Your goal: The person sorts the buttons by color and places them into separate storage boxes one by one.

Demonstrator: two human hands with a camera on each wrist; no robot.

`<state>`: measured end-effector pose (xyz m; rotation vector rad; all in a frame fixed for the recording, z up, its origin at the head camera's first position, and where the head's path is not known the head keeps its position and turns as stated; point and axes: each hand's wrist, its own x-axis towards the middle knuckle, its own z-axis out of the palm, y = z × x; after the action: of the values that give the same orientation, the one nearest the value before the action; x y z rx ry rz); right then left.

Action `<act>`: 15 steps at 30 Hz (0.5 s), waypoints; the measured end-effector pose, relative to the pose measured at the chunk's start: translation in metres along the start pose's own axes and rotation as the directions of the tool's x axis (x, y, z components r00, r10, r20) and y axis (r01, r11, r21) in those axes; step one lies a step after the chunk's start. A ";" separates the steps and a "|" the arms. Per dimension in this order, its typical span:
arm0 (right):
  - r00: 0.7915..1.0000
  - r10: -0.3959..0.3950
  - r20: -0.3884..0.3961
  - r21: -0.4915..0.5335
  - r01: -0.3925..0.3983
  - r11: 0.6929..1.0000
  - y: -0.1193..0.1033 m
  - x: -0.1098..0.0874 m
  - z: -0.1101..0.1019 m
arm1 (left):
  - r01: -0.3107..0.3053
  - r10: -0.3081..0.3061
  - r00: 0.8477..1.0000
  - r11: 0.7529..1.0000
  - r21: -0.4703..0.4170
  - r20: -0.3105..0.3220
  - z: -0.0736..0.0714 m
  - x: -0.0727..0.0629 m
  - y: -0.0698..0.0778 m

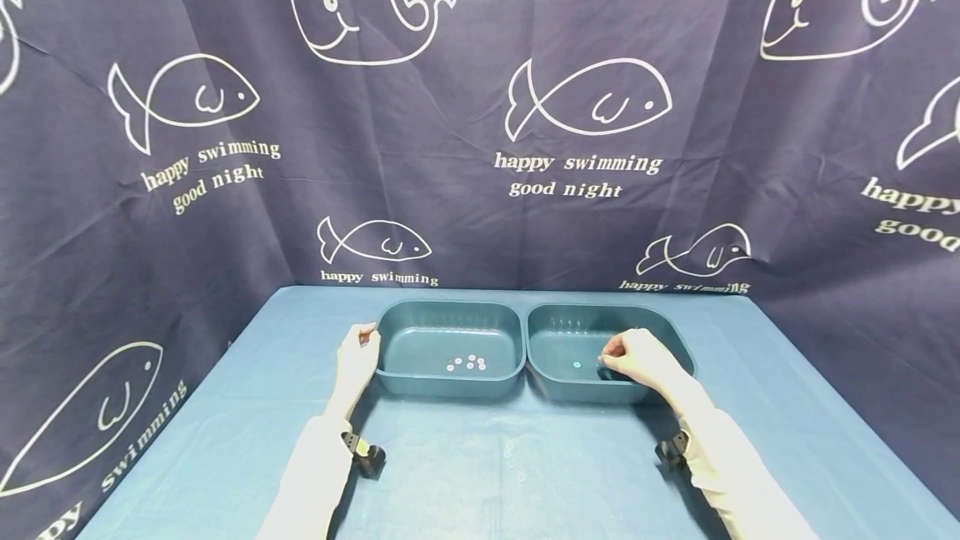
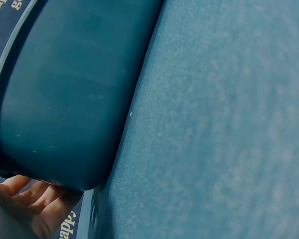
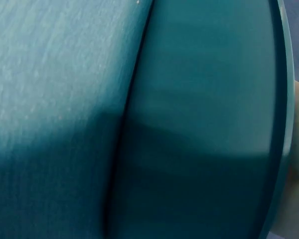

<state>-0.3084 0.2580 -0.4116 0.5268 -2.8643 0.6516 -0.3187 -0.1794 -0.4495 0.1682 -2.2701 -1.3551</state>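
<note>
My left hand (image 1: 358,361) holds the left end of a teal bin (image 1: 450,387). In the left wrist view its fingers (image 2: 37,201) lie against the outside of that end. Several small pink round pieces (image 1: 471,365), button-like, lie in the right half of this bin's floor. Over a second teal bin (image 1: 585,392) reaches my right hand (image 1: 637,354), fingertips and thumb close together low inside it. I cannot tell whether a small piece sits between them. Left of these fingertips lies a small light-blue round piece (image 1: 577,365). The right wrist view shows the bin's outer wall (image 3: 204,99), hiding the fingers.
The two bins stand side by side, nearly touching, on a light-blue cloth-covered table (image 1: 450,490). Faint pale round spots (image 1: 509,446) show on the cloth in front. A dark curtain (image 1: 465,123) with white fish and whale drawings hangs behind and at both sides.
</note>
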 end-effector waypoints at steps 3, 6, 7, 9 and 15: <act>1.000 0.010 0.006 -0.010 -0.010 1.000 0.002 -0.001 -0.001 | 0.000 0.000 1.000 1.000 -0.005 0.002 0.000 0.001 0.000; 1.000 0.016 0.007 -0.017 -0.016 1.000 0.003 -0.002 -0.003 | 0.000 0.000 1.000 1.000 -0.007 0.006 0.000 0.001 -0.001; 1.000 0.019 0.007 -0.020 -0.019 1.000 0.003 -0.002 -0.003 | -0.001 0.001 1.000 1.000 -0.007 0.007 0.000 0.001 -0.001; 1.000 0.024 0.007 -0.025 -0.024 0.999 0.003 -0.003 -0.004 | -0.005 0.005 1.000 1.000 -0.009 0.008 0.000 0.001 -0.001; 0.999 0.034 0.002 -0.037 -0.034 0.999 0.003 -0.004 -0.005 | 0.001 -0.001 1.000 1.000 -0.009 0.014 -0.001 -0.001 -0.001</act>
<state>-0.3055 0.2641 -0.4092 0.4755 -2.8877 0.6016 -0.3180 -0.1802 -0.4501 0.1574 -2.2753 -1.3700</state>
